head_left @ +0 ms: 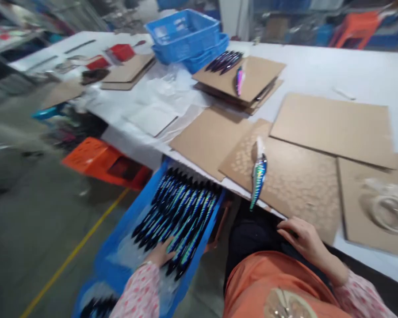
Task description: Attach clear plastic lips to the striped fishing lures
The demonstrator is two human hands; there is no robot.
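Left hand (159,254) reaches down among the rows of striped fishing lures (185,198) in the blue bin (135,212) beside the table (318,66); whether its fingers have closed on one cannot be told. Right hand (300,236) is at the table edge, fingers loosely bent, with nothing visibly held. Step in hand, as judged: picking from the bin. The next move appears to call for separating one lure cleanly, since its neighbours lie tightly packed.

A single lure (259,174) is on the cardboard (295,190) before the person, its tip reaching past the table edge; a knock could send it down. To its right, a pale ring (389,214) sits on another board. Farther back, a pink lure (239,81) and several dark ones occupy a cardboard stack, near nested blue crates (185,42). An orange stool (99,161) stands on the grey floor, marked with a yellow line.
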